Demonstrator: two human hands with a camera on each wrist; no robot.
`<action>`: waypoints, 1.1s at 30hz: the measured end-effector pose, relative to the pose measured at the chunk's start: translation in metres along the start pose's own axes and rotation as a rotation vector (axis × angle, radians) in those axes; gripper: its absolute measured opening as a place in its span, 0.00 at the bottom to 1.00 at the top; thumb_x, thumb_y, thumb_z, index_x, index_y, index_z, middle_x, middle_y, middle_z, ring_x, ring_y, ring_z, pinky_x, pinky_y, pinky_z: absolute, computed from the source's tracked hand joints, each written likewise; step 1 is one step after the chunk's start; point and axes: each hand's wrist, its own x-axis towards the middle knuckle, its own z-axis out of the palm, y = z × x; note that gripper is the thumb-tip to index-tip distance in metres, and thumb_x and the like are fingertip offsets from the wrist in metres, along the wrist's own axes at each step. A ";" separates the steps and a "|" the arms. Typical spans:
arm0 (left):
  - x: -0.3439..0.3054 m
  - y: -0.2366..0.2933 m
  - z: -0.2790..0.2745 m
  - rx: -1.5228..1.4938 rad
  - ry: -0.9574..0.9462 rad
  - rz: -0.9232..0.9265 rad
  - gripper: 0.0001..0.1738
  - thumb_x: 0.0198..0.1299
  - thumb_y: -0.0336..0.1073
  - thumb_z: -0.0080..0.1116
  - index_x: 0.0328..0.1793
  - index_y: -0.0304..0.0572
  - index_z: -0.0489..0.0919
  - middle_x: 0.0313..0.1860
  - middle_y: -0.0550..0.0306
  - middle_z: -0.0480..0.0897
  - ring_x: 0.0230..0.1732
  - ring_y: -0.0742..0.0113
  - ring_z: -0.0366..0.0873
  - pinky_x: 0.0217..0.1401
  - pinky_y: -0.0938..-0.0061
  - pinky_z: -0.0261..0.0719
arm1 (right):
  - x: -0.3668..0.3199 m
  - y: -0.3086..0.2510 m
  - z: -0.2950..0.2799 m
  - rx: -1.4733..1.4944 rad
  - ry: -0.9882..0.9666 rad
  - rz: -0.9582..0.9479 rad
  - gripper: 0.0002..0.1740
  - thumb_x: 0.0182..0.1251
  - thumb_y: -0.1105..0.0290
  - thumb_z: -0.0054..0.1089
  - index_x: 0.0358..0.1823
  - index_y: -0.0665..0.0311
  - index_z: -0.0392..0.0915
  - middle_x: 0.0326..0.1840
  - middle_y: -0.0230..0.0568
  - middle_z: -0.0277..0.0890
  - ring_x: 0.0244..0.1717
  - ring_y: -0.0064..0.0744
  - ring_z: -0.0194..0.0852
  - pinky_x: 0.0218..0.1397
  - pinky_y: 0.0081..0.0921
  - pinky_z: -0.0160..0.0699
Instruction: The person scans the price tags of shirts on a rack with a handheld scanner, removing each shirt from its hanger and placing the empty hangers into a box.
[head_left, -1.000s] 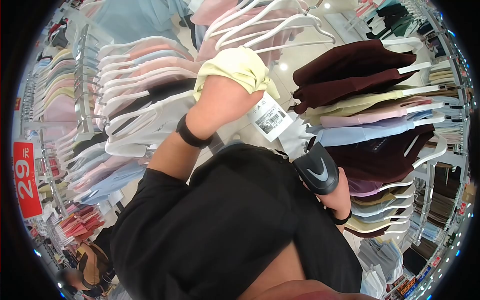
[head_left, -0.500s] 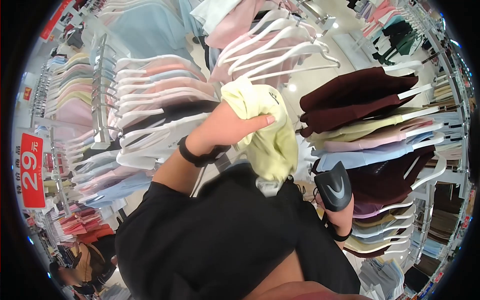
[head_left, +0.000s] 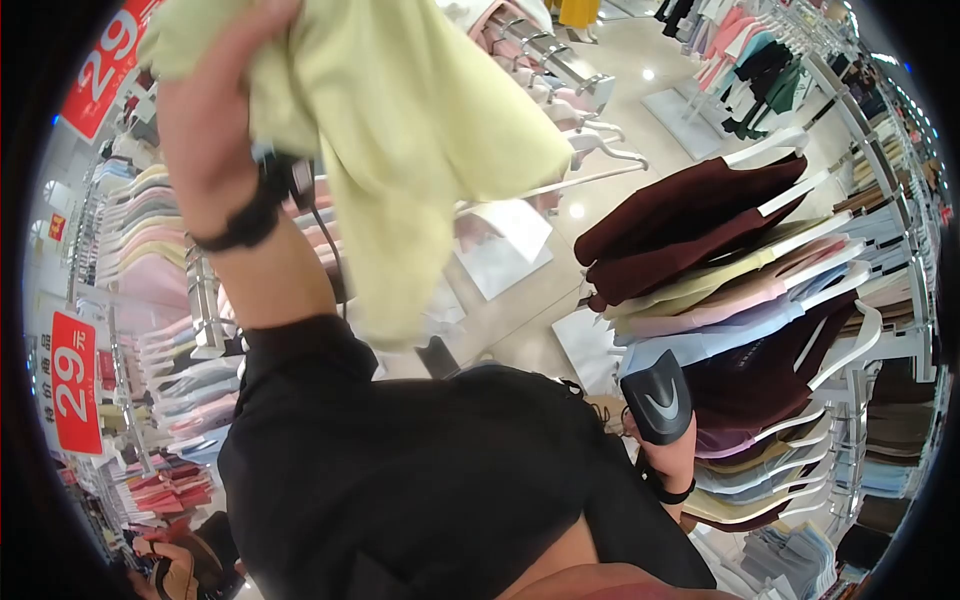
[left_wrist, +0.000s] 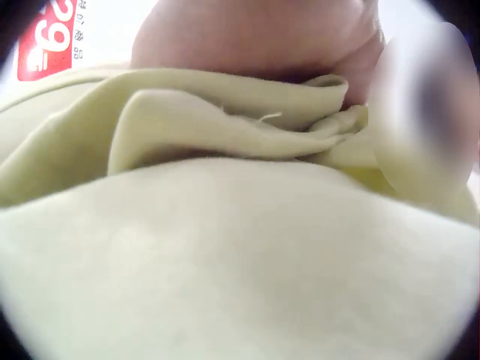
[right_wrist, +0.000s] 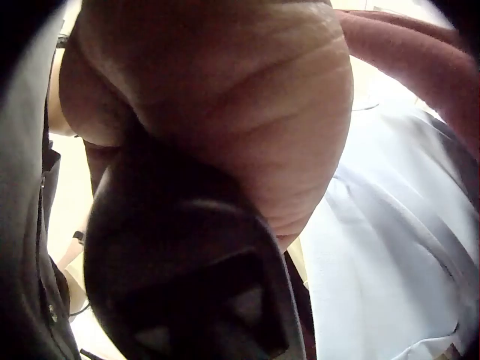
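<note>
One pale yellow garment (head_left: 400, 120) hangs at 11 o'clock in the head view, gripped between the thumb and fingers of the left hand (head_left: 210, 120) at 10 o'clock. The right hand (right_wrist: 225, 105), at 4 o'clock, sits behind a black piece with a swoosh (head_left: 660, 405); whether its fingers are curled cannot be told. From 2 to 3 o'clock, white hangers (head_left: 765, 150) hold maroon tops (head_left: 690, 205) and a light-blue top (head_left: 735, 325); at 9 o'clock, a metal rack (head_left: 205, 310) carries clothes.

Left hand (head_left: 208, 120) high on an outstretched arm (head_left: 280, 280), right hand (right_wrist: 217, 105) low at the side
</note>
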 end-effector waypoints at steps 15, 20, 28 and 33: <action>0.153 -0.228 0.130 0.896 -0.456 0.489 0.37 0.66 0.53 0.67 0.69 0.29 0.76 0.61 0.40 0.84 0.62 0.48 0.82 0.69 0.61 0.79 | -0.039 0.019 0.011 0.031 0.224 0.081 0.28 0.51 0.69 0.85 0.54 0.67 0.83 0.47 0.43 0.88 0.47 0.35 0.86 0.53 0.33 0.82; 0.193 -0.265 0.122 1.118 -0.352 0.521 0.45 0.63 0.66 0.63 0.64 0.25 0.80 0.56 0.29 0.85 0.60 0.34 0.83 0.68 0.53 0.77 | -0.040 -0.002 0.012 0.033 0.241 0.052 0.28 0.52 0.70 0.84 0.55 0.67 0.83 0.51 0.45 0.88 0.49 0.37 0.87 0.56 0.34 0.82; 0.207 -0.265 0.149 1.059 -0.286 0.647 0.44 0.62 0.64 0.63 0.73 0.34 0.77 0.65 0.28 0.80 0.66 0.30 0.76 0.75 0.54 0.70 | -0.042 0.002 -0.003 -0.074 0.126 -0.041 0.31 0.53 0.67 0.85 0.58 0.67 0.82 0.51 0.42 0.88 0.50 0.33 0.86 0.58 0.31 0.81; 0.187 -0.258 0.163 1.028 -0.666 0.351 0.53 0.62 0.68 0.62 0.79 0.28 0.68 0.70 0.29 0.77 0.71 0.38 0.75 0.75 0.57 0.70 | -0.050 0.005 -0.001 -0.068 0.155 -0.051 0.32 0.53 0.67 0.85 0.58 0.67 0.81 0.51 0.42 0.88 0.51 0.34 0.86 0.59 0.31 0.80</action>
